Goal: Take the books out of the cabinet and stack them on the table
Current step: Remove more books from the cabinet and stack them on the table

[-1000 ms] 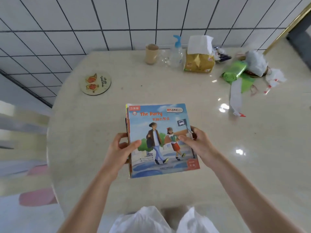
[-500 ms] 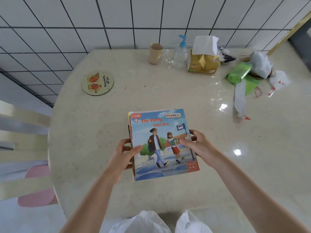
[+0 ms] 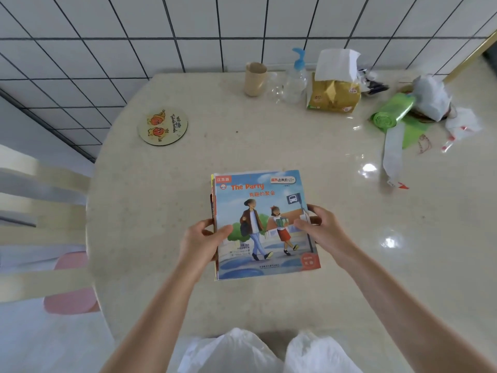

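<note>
A stack of thin books [image 3: 263, 205] sits in the middle of the round cream table [image 3: 166, 200]; the top cover is blue, titled "The Party", with two walking figures. My left hand [image 3: 200, 240] grips the stack's left edge, thumb on the cover, fingers under the spines. My right hand [image 3: 320, 227] holds the right edge the same way. Whether the stack rests on the table or hovers just above it, I cannot tell. The cabinet is out of view.
A round coaster [image 3: 162, 126] lies at the far left. Along the tiled wall stand a beige cup [image 3: 255, 78], a pump bottle [image 3: 295, 76] and a tissue pack [image 3: 333, 88]. A green bag roll [image 3: 391, 110] and white plastic bags clutter the right. A chair [image 3: 40, 200] stands left.
The stack and both hands have shifted slightly forward and down toward the table middle; the grip on both edges is unchanged.
</note>
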The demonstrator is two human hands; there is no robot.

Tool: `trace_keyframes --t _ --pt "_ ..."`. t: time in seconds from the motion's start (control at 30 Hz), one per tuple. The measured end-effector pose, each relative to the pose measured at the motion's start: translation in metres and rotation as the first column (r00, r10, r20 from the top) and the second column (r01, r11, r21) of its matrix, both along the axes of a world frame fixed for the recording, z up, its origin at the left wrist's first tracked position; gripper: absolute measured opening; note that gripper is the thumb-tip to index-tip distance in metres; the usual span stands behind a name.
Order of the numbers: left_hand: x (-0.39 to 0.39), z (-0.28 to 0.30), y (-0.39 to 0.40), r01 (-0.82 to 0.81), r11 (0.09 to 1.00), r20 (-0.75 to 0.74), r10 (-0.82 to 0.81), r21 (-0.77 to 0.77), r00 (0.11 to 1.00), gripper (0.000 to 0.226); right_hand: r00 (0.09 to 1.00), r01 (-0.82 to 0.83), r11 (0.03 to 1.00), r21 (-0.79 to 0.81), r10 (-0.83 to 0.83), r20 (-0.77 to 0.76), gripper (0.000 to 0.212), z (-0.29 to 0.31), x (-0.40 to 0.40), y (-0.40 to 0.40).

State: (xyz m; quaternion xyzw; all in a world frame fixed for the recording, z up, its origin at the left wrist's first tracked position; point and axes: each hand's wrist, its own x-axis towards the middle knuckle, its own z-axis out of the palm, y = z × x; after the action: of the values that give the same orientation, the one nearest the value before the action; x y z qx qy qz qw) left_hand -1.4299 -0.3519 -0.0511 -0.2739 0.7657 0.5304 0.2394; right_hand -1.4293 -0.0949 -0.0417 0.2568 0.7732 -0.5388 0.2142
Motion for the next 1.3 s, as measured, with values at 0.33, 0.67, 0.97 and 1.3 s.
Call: trace_keyframes --t 0.33,0.67,0.97,1.3 --pt "0.002 0.021 0.007 0.126 0.978 -0.005 -0.129 -0.165 0.992 0.024 0.991 -0.123 0.981 0.151 0.128 -0.029 0.058 0.006 0.010 -0.002" --pt "-0.007 0.048 -0.008 0.110 0.981 -0.220 -0.145 -0.163 0.965 0.028 0.995 -0.063 0.943 0.327 0.086 -0.056 0.051 0.022 0.045 -0.011" --pt "0.006 0.053 0.048 0.375 0.916 -0.376 -0.402 -0.145 0.835 0.010 0.968 0.192 0.923 0.333 -0.121 -0.221 0.042 0.036 0.111 -0.008" --pt "0.093 0.048 0.124 0.764 0.617 -0.391 -0.761 -0.189 0.518 0.017 0.864 0.493 0.787 0.370 -0.392 -0.317 0.029 0.038 0.234 0.019"
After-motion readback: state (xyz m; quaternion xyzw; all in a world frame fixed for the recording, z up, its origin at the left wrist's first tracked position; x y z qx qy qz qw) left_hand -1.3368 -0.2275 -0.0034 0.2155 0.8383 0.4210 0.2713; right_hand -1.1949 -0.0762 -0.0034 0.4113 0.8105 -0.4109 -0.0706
